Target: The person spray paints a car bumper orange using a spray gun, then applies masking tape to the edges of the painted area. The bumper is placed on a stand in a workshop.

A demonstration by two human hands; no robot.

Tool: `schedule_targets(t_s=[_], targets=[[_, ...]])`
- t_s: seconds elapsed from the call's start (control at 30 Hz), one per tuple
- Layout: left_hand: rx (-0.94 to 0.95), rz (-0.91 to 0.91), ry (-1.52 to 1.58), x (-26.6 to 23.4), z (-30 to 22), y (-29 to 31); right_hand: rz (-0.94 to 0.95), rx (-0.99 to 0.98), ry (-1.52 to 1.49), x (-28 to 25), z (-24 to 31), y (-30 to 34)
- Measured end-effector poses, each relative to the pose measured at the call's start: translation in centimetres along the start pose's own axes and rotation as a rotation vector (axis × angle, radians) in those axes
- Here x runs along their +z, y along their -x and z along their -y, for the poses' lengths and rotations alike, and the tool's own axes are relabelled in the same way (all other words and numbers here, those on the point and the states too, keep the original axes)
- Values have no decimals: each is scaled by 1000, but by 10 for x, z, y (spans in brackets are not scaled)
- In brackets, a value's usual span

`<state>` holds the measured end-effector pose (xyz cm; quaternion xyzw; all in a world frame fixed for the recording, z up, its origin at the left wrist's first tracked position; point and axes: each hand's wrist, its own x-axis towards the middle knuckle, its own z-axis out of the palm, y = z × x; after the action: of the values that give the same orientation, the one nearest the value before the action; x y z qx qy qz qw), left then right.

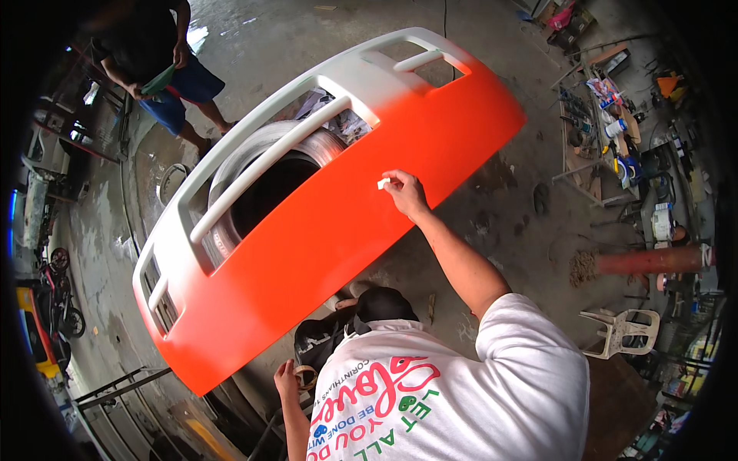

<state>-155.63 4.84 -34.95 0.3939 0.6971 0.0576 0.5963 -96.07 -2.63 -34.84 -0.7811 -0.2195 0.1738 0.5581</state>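
Observation:
A long car bumper (315,219), bright orange on its lower face and white along its slotted upper part, lies slantwise before me. Between the fingertips of my right hand (405,196) is a small white piece (383,184), held at the orange face; its material is unclear. Whether the piece touches the paint cannot be made out. Low down, beside the bumper's near edge, my left hand (286,379) has its fingers curled at a tan ring (306,376) that looks like a tape roll. Part of that ring is hidden.
Under the bumper stands a tyre (323,146). Another person (165,69) in blue shorts stands at the far left holding a green cloth (160,80). To the right are a cluttered rack (584,161), a red cylinder (653,262) and a plastic chair (624,332). A metal frame (123,396) sits lower left.

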Motion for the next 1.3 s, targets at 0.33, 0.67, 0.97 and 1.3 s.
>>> schedule_targets(t_s=[0.33,0.67,0.97,1.3], targets=[[-31,-131,-558,-97,105,25,-115,-145,279,0,8,-106],[41,-76,-354,-50,120,27,105,-436,558,38,4,-154],[-111,-47,-221,-58,125,37,164,-423,602,50,-7,-173],[-99,-70,-244,-53,111,16,119,-285,582,55,-1,-178]])
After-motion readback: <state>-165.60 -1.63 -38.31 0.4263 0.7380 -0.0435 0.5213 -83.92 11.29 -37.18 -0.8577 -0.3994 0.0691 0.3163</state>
